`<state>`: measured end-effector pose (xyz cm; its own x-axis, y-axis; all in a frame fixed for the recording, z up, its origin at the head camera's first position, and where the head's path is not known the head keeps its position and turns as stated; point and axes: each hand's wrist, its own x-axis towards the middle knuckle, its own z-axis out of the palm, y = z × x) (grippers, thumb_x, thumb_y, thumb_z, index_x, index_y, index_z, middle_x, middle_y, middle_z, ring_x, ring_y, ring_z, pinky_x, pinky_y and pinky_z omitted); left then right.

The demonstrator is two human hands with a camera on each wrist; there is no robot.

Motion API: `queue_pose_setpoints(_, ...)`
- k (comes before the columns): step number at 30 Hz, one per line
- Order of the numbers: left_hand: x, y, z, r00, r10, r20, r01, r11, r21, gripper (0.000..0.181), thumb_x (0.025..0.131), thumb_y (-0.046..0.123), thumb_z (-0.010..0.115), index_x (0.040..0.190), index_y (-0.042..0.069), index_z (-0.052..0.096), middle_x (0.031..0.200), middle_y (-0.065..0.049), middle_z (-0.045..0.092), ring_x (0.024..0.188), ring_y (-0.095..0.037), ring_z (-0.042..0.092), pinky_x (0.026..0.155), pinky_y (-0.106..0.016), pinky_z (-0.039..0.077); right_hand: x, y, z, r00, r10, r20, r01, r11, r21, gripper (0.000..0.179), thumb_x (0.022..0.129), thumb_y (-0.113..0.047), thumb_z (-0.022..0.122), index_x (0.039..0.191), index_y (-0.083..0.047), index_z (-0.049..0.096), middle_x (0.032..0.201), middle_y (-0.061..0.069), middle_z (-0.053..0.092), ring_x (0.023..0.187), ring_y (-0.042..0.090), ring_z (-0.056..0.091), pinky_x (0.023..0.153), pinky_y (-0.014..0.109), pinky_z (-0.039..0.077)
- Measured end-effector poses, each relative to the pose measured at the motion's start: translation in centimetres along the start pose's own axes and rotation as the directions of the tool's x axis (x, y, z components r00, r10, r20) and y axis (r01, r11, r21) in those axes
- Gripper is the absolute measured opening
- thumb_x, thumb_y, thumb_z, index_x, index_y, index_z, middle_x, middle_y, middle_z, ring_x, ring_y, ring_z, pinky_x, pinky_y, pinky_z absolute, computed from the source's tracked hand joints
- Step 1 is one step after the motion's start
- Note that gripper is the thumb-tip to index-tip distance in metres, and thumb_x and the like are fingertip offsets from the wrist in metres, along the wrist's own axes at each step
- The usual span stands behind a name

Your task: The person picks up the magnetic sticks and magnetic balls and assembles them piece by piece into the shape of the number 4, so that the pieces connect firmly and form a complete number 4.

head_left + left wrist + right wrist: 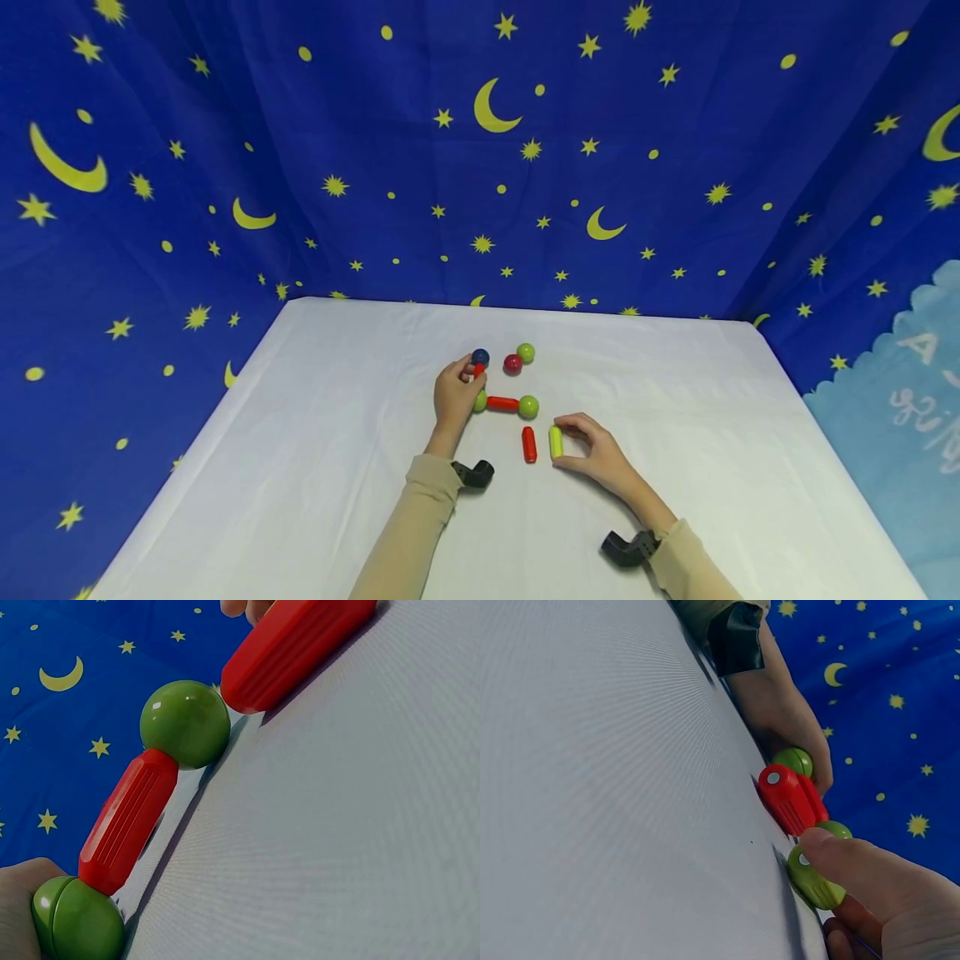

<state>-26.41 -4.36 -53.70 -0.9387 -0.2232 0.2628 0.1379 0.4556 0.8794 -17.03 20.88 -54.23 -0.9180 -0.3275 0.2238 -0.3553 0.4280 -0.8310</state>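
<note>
My left hand (452,402) holds a red rod (478,371) by its sides, with a dark blue ball (480,356) at the far end and a green ball (481,402) at the near end. From that green ball another red rod (502,404) runs across to a second green ball (185,724), forming a corner. Thumb and fingers of my right hand (600,451) pinch a yellow-green rod (556,442) at its two ends, low over the table. Just left of it lies a loose red rod (529,445), parallel to it.
Behind the joined pieces sit a red ball (513,363) and a green ball (526,352), side by side. A white cloth covers the table (337,467). Blue curtains (420,167) with yellow moons and stars enclose its back and sides.
</note>
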Motion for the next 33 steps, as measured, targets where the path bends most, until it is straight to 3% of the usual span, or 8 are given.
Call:
queue_pose_setpoints(7,-0.1,0.1,0.0,1.000,0.009,-0.007,-0.009,1.000,-0.003,0.041,0.075,0.012,0.074,0.114,0.003,0.069,0.089,-0.010,0.070,0.075,-0.017,0.055,0.069,-0.024,0.042,0.1,-0.1,0.0,1.000,-0.013,-0.024,0.014,0.999,0.047,0.057,0.071,-0.016,0.082,0.121,-0.001,0.059,0.118,0.012,0.061,0.108,0.003,0.056,0.094,0.015,0.045)
queue_pose_setpoints(13,-0.1,0.1,0.0,1.000,-0.004,-0.010,0.004,1.000,0.001,0.041,0.075,0.012,0.074,0.114,0.003,0.069,0.088,-0.010,0.070,0.075,-0.017,0.054,0.069,-0.025,0.042,0.4,0.0,0.2,0.998,-0.004,-0.064,0.010,0.996,0.084,0.056,0.071,-0.008,0.081,0.120,0.002,0.058,0.117,0.017,0.060,0.106,0.004,0.057,0.089,0.019,0.050)
queue_pose_setpoints(16,-0.1,0.2,0.0,1.000,-0.020,-0.007,0.020,1.000,-0.004,0.041,0.075,0.012,0.074,0.115,0.004,0.069,0.089,-0.010,0.070,0.075,-0.017,0.054,0.069,-0.025,0.042,0.7,0.0,0.2,0.996,-0.003,-0.089,0.010,0.997,0.077,0.054,0.071,-0.002,0.080,0.120,0.005,0.058,0.116,0.020,0.059,0.103,0.010,0.059,0.084,0.023,0.052)
queue_pose_setpoints(21,0.0,0.3,0.0,0.999,-0.033,-0.008,0.033,0.999,-0.007,0.041,0.075,0.012,0.074,0.115,0.004,0.069,0.089,-0.010,0.069,0.076,-0.018,0.055,0.069,-0.024,0.042,1.1,-2.0,-0.2,0.993,-0.011,-0.114,0.021,0.996,0.090,0.050,0.072,0.005,0.076,0.118,0.012,0.056,0.113,0.025,0.057,0.097,0.021,0.062,0.076,0.026,0.054)
queue_pose_setpoints(27,0.1,0.3,0.0,0.999,-0.035,-0.012,0.035,0.999,-0.009,0.041,0.076,0.011,0.074,0.115,0.002,0.068,0.088,-0.010,0.069,0.075,-0.018,0.054,0.068,-0.023,0.040,1.6,-3.1,-0.6,0.993,0.000,-0.120,0.013,0.994,0.107,0.048,0.073,0.008,0.073,0.118,0.014,0.055,0.112,0.027,0.055,0.090,0.027,0.064,0.068,0.021,0.052)
queue_pose_setpoints(33,0.0,0.1,0.2,0.999,-0.049,-0.004,0.049,0.999,-0.006,0.041,0.076,0.012,0.074,0.116,0.003,0.068,0.089,-0.010,0.069,0.075,-0.017,0.053,0.068,-0.023,0.040,2.3,-2.8,-0.6,0.991,0.035,-0.133,-0.014,0.987,0.159,0.048,0.074,0.008,0.072,0.118,0.014,0.055,0.113,0.027,0.054,0.082,0.018,0.063,0.060,0.014,0.046)
